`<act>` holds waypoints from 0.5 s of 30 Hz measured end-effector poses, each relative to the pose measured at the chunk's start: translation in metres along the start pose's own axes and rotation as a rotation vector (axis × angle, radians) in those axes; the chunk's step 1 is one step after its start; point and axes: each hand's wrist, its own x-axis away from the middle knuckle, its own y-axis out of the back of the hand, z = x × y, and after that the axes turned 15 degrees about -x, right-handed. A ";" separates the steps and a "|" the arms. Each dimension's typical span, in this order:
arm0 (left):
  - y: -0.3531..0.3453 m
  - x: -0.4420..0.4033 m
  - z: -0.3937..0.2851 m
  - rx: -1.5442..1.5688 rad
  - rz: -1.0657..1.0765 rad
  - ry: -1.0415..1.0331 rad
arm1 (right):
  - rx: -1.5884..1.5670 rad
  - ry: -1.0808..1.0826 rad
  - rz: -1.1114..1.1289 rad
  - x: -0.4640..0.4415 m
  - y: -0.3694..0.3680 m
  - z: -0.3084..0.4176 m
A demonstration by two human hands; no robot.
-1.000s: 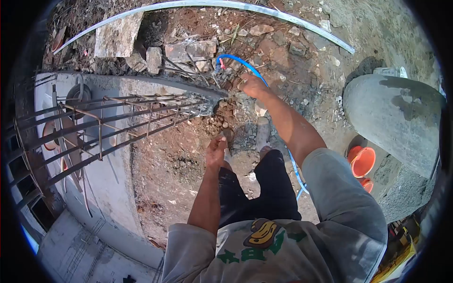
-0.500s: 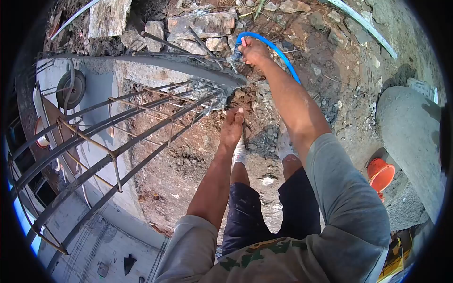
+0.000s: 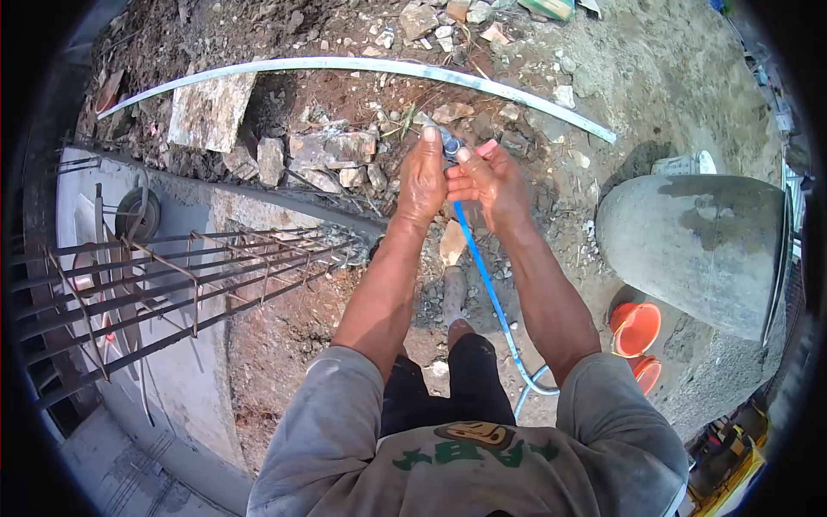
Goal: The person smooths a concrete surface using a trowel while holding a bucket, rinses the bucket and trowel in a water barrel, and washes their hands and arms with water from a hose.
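The blue hose (image 3: 482, 269) rose from the ground (image 3: 293, 340) to its end fitting (image 3: 450, 148), between the narrowly cupped left hand (image 3: 421, 179) and half-curled right hand (image 3: 497, 191); which gripped it, I couldn't tell. Handling that fitting seemed the step; moving it called for steady support. Stones (image 3: 332, 149) lay past the concrete's (image 3: 198, 383) far edge.

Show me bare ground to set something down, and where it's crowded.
Barest is the sandy ground beyond the grey drum, right of the white strip. The reddish soil between the rebar cage and left forearm is open, though uneven. Crowded: broken blocks left of the left hand; beside the drum, orange buckets.
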 end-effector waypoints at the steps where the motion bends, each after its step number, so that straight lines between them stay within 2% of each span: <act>1: -0.005 -0.003 -0.021 -0.084 -0.036 -0.002 | 0.035 0.047 -0.020 0.011 -0.007 0.017; 2: -0.008 -0.005 -0.041 -0.096 -0.014 -0.035 | 0.069 0.096 -0.038 0.019 -0.013 0.033; 4: -0.014 -0.003 -0.074 -0.011 0.042 0.074 | 0.155 0.120 -0.021 0.037 -0.022 0.063; 6: -0.025 -0.002 -0.096 0.034 0.072 0.044 | 0.247 0.117 -0.048 0.057 -0.033 0.086; 10: -0.048 0.007 -0.130 0.180 0.170 0.138 | 0.409 0.297 -0.143 0.087 -0.038 0.113; 11: -0.052 0.007 -0.135 0.128 0.197 0.062 | 0.584 0.350 -0.169 0.098 -0.042 0.126; 14: -0.066 0.006 -0.140 -0.034 0.209 0.055 | 1.149 0.581 -0.062 0.110 -0.029 0.147; 15: -0.069 0.008 -0.134 -0.001 0.254 0.085 | 1.227 0.553 0.007 0.114 -0.021 0.151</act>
